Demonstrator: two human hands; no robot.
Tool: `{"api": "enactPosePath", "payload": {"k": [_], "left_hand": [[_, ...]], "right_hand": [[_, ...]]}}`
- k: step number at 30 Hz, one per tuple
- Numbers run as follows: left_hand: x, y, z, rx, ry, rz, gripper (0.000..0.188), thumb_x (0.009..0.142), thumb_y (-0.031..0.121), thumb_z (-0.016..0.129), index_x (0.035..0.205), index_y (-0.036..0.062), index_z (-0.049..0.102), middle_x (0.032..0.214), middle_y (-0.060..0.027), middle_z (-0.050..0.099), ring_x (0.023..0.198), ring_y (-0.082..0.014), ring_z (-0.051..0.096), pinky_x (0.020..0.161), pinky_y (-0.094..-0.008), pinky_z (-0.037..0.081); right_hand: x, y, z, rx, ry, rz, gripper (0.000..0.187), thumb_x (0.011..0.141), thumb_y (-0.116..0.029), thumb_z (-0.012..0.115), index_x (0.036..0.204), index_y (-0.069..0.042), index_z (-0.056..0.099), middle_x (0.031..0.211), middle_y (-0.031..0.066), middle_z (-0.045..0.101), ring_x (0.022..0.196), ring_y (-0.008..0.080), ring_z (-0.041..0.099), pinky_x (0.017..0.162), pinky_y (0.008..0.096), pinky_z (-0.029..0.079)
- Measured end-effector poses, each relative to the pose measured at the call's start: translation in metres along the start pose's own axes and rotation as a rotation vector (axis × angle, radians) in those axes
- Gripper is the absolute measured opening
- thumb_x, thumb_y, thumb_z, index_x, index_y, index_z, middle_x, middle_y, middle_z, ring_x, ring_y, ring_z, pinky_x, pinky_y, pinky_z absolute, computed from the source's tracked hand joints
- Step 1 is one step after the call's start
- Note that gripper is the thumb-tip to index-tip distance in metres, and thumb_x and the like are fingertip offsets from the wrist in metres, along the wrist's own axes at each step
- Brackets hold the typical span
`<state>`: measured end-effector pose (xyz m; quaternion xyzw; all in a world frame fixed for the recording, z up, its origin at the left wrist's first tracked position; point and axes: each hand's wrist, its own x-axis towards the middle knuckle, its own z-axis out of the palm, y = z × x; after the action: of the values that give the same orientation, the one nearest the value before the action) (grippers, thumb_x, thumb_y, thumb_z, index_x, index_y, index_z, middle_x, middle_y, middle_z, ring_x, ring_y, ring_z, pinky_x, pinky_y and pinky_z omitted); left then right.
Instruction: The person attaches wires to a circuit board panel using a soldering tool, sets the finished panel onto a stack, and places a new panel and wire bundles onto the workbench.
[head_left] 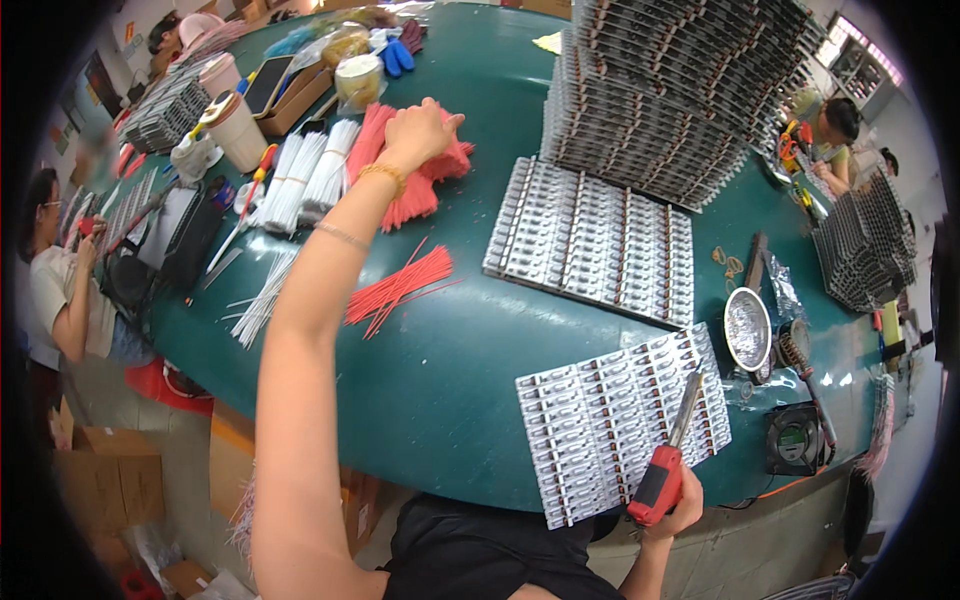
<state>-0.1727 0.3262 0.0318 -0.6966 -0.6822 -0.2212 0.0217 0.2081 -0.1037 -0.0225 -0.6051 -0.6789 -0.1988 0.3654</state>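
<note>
My left hand [418, 138] reaches across the table, fingers curled around part of the thick bundle of red wires [412, 205]; its fingertips are partly hidden. Closed around the red and black handle of a soldering iron [662, 480] is my right hand [686, 505]. The iron's metal shaft points up over a tray of small metal parts in rows [575, 430], at the table's near edge. Loose red wires [405, 285] lie below my left hand. Bundles of white wires [305, 180] lie left of it, with loose white ones [262, 305] nearer me.
Another filled tray [600, 240] lies beyond, before a tall stack of trays [670, 100]. At right are a metal bowl [747, 330], a brush [795, 350] and a small black fan [795, 438]. A cup [235, 130] and phone [268, 85] stand back left. People work at both sides.
</note>
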Motion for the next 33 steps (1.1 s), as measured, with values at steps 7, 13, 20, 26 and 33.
{"api": "enactPosePath", "payload": {"k": [7,13,20,26,33], "left_hand": [[0.03,0.021,0.029,0.223,-0.26,-0.134,0.043,0.078,0.025,0.059,0.113,0.0006,0.056,0.105,-0.0161,0.065,0.098,-0.031,0.063,0.085,-0.0456,0.042],[0.04,-0.011,0.009,-0.347,0.039,-0.182,0.035,0.077,0.03,0.062,0.087,-0.0033,0.066,0.096,-0.0214,0.066,0.093,-0.0358,0.063,0.077,-0.042,0.049],[-0.058,0.035,-0.089,-1.89,-0.294,-0.459,0.04,0.094,0.034,0.044,0.11,-0.0016,0.052,0.091,-0.0151,0.064,0.074,-0.0265,0.065,0.063,-0.0382,0.055],[-0.206,0.105,-0.088,-1.761,-0.97,-0.433,0.046,0.076,0.012,0.066,0.113,0.0009,0.041,0.082,-0.0106,0.061,0.055,-0.0208,0.062,0.045,-0.0323,0.052],[-0.314,0.187,-0.09,-1.722,-1.199,-0.395,0.041,0.077,0.006,0.061,0.112,0.0034,0.041,0.08,-0.0052,0.055,0.059,-0.0108,0.055,0.048,-0.0251,0.045]], "right_hand": [[-0.006,-0.001,0.0,0.004,-0.024,0.004,0.046,0.07,-0.024,0.072,0.104,0.002,0.056,0.092,0.0208,0.065,0.077,0.0335,0.064,0.065,0.0373,0.05],[-0.004,0.0,0.002,0.031,0.033,-0.002,0.044,0.072,-0.019,0.071,0.106,0.003,0.054,0.093,0.0205,0.064,0.078,0.0328,0.064,0.067,0.037,0.051],[-0.02,-0.002,-0.003,0.246,0.235,0.292,0.03,0.082,-0.005,0.065,0.106,0.007,0.05,0.093,0.0167,0.061,0.081,0.023,0.061,0.074,0.0332,0.049],[0.01,-0.033,-0.018,0.61,-0.002,0.361,0.021,0.087,0.001,0.054,0.103,0.002,0.041,0.084,0.0107,0.059,0.075,0.0198,0.057,0.073,0.0318,0.044],[0.02,-0.074,0.019,0.606,-0.014,0.408,0.03,0.081,-0.001,0.063,0.107,0.005,0.049,0.09,0.0117,0.061,0.08,0.019,0.06,0.072,0.0294,0.048]]}}
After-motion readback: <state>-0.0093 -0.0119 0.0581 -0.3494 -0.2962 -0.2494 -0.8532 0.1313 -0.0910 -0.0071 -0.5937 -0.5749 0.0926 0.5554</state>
